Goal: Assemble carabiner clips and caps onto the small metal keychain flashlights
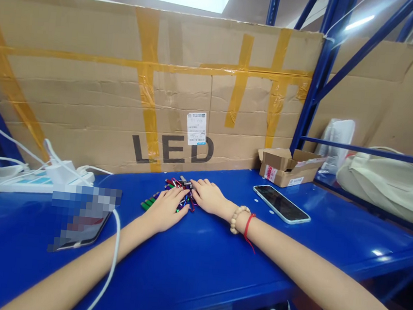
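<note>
The left hand [166, 208] and right hand [208, 195] are partly covering small, shiny, multicoloured pieces [189, 203] on the glossy blue surface [182, 260]; gripping or not, I cannot tell; hasty sweeping could be sending some skidding

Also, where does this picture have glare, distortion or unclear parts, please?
All in the head view: the light tube glares; the blue tabletop has a bright spot at right; the right-hand blue post leans outward, likely lens distortion; pixelation covers most of the dark device; the coloured pieces by the left hand are hard to separate.
</note>
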A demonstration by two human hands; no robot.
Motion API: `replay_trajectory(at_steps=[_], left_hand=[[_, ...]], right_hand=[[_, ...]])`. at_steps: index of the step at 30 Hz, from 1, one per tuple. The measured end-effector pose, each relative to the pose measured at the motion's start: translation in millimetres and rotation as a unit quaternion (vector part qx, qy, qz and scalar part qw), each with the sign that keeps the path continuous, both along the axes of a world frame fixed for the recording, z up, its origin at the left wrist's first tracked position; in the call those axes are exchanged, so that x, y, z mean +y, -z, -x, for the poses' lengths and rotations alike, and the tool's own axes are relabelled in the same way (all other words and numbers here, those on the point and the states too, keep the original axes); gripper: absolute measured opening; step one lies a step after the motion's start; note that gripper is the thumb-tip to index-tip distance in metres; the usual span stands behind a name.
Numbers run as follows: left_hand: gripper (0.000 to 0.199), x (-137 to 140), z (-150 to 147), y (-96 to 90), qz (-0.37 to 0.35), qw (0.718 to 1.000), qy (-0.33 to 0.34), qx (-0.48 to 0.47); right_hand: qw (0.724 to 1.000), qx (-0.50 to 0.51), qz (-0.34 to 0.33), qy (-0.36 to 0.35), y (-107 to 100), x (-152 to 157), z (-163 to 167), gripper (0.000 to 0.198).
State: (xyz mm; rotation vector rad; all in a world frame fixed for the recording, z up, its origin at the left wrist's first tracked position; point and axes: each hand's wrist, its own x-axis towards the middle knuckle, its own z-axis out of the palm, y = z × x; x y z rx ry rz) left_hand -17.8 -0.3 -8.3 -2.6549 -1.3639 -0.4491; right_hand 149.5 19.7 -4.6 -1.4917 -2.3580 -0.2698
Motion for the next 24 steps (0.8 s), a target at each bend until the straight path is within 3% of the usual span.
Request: replay_trajectory(at_steps=[4, 8, 13, 20, 24], left_hand=[[0.047, -5, -1, -4.2, 0.014, 1.000, -0.006, -0.006], [0.049, -9, -2, -8.1, 0.033, 0.999, -0.010, 0.003], [0.049, -11, -1, -8.2, 0.040, 0.999, -0.011, -0.010], [0.053, -9, 1, -6.0, 0.048, 0.999, 0.008, -0.013], [0.056, -8, 1, -5.3, 0.047, 0.998, 0.011, -0.034]], right_hand=[[0.999, 0.026, -0.007, 0.022, -5, -3, 0, 0.031], [0.995, 0.047, -0.055, 0.075, -10, -3, -1, 0.026], [0.993, 0.027, 0.013, 0.113, -14, -5, 2, 0.029], [0.997, -0.028, 0.013, 0.075, -13, -8, 7, 0.035], [0.998, -0.012, 0.020, 0.052, -10, -5, 7, 0.045]])
